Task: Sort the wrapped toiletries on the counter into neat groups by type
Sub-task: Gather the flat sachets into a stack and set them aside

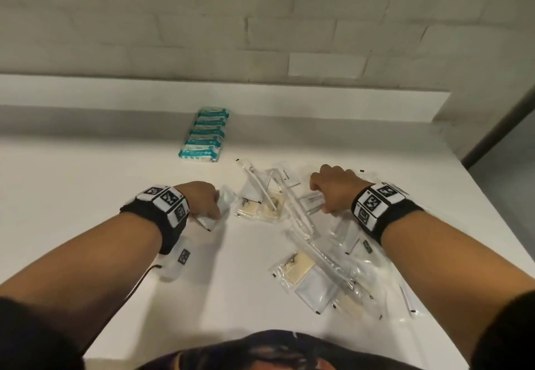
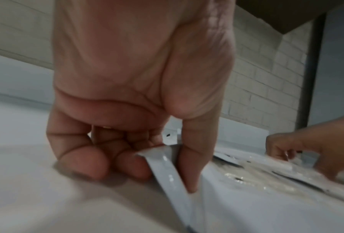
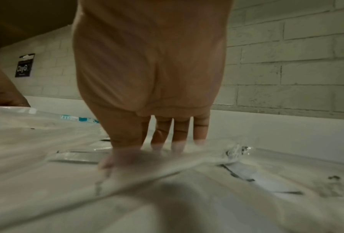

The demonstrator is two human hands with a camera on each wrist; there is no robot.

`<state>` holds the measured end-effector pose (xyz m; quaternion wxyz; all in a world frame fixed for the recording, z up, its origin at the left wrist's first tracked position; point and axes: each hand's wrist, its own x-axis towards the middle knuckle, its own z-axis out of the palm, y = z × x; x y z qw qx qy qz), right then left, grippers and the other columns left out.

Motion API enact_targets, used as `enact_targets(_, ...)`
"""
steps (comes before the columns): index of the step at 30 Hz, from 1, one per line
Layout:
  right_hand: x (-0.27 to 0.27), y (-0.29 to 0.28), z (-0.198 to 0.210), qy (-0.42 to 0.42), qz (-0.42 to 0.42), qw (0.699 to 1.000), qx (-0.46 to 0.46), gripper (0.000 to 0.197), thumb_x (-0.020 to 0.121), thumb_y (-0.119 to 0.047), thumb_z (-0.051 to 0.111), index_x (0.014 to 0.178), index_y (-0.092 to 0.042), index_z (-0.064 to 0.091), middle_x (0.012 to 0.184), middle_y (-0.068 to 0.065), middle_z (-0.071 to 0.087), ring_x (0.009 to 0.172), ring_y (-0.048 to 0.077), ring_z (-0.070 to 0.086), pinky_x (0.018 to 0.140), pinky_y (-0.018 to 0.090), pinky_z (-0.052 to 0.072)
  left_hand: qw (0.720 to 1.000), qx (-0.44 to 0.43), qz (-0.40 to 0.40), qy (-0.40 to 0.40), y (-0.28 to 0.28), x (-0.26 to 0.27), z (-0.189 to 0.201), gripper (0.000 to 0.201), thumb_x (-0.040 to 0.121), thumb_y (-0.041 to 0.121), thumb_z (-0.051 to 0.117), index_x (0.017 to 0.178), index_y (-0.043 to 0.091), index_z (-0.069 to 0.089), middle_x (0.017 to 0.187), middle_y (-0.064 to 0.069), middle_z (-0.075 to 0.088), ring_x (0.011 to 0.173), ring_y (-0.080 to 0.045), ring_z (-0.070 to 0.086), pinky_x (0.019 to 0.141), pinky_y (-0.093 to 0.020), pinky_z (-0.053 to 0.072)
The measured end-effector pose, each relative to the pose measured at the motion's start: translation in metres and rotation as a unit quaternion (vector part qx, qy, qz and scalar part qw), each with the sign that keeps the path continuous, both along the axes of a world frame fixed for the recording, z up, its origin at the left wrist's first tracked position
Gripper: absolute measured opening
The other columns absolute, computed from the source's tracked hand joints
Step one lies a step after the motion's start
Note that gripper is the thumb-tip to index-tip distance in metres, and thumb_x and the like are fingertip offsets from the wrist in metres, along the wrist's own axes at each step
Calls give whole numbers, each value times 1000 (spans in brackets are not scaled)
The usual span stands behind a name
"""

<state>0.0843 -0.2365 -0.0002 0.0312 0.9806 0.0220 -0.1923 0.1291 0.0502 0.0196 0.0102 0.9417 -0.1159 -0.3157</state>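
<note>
White table (image 1: 86,181), brick wall behind. 1 group looks finished: a straight row of teal-and-white packets (image 1: 205,135) running from the far ledge toward the near side, left of centre, well apart from everything else; count roughly 6, edges overlap so not certain. The rest is unsorted: a loose pile of clear-wrapped toiletries (image 1: 324,265) spreads from centre to the near right, with long toothbrush-like sticks lying across flat sachets with cream contents and small white sachets, many overlapping. Left hand (image 1: 202,200) sits at the left edge of that pile, fingers (image 2: 131,167) curled, thumb and fingers pinching a white flat packet (image 1: 221,207) whose lower edge touches the table; left wrist view confirms the pinch. Another white sachet (image 1: 173,265) lies near the left forearm, partly hidden. Right hand (image 1: 333,188) is over the far part of the pile, fingers (image 3: 179,132) pointing straight down with the tips on or behind clear wrap; right wrist view shows nothing enclosed, head view shows a small white labelled packet (image 1: 311,200) just beside the thumb, contact not clear. Judgement: early to middle stage, 1 type grouped, at least 3 types left to separate and align.
</note>
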Motion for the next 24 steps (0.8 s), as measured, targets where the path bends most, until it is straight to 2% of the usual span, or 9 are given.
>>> enact_targets(2, 2, -3, 1, 12, -5, 1000, 24, 58, 69, -39, 78, 117, -32, 46, 114, -5, 43, 102, 19, 47, 85, 37, 45, 999, -18, 29, -2, -5, -1, 2, 31, 85, 28, 64, 105, 5, 61, 92, -7, 60, 74, -19, 52, 54, -21, 39)
enact_targets(5, 7, -7, 7, 45, -6, 998, 49, 50, 79, -45, 70, 122, -32, 47, 120, -3, 42, 106, 19, 47, 88, 39, 47, 980, -137, 138, -33, -15, 6, 3, 25, 88, 29, 62, 98, 8, 54, 102, -13, 62, 68, -20, 59, 51, -25, 41)
enact_targets(8, 9, -3, 5, 35, 2, 999, 23, 42, 75, -37, 77, 106, -33, 49, 113, -3, 45, 98, 20, 47, 84, 38, 45, 951, -225, 208, -38, -37, 14, 7, 36, 88, 30, 63, 109, 2, 54, 110, -10, 60, 86, -29, 69, 71, -35, 53)
enact_targets(10, 8, 4, 4, 20, 12, 1000, -8, 38, 74, -35, 78, 100, -29, 50, 110, -1, 47, 100, 22, 45, 87, 40, 41, 961, -201, 184, -44, -55, 18, 9, 49, 86, 38, 65, 116, -1, 58, 113, -13, 63, 101, -30, 66, 82, -36, 52)
enact_targets(13, 1, 7, 6, 1, 32, 999, -30, 33, 77, -34, 75, 99, -20, 55, 107, 2, 52, 104, 25, 43, 92, 43, 38, 988, -100, 97, -65, -82, 12, 9, 46, 84, 44, 65, 101, 1, 63, 106, -14, 67, 102, -28, 63, 79, -31, 47)
enact_targets(14, -1, 7, 7, 0, 28, 999, -21, 33, 78, -31, 74, 102, -18, 54, 106, 3, 54, 101, 24, 44, 92, 42, 36, 990, -87, 84, -78, -88, 9, 10, 44, 85, 41, 64, 104, 2, 65, 111, -15, 67, 105, -28, 62, 84, -31, 48)
enact_targets(16, -8, 2, 6, -1, 11, 1000, 14, 39, 80, -29, 73, 111, -18, 51, 108, 3, 58, 96, 24, 49, 92, 42, 36, 990, -67, 80, -94, -96, 4, 8, 45, 88, 35, 63, 116, 0, 61, 122, -16, 63, 115, -28, 59, 94, -31, 47)
enact_targets(19, -18, -7, 5, 2, -10, 998, 58, 48, 82, -35, 72, 121, -20, 49, 119, 6, 48, 100, 26, 56, 90, 42, 46, 989, -53, 114, -82, -99, 1, 7, 63, 82, 39, 70, 125, -5, 53, 124, -15, 61, 117, -27, 58, 97, -30, 47)
enact_targets(24, -20, -13, 8, 30, -21, 998, 53, 51, 87, -35, 67, 129, -14, 47, 127, 9, 45, 107, 28, 56, 90, 41, 49, 991, -54, 115, -47, -99, -9, 12, 48, 88, 30, 65, 125, -1, 57, 130, -17, 59, 122, -30, 54, 98, -33, 43)
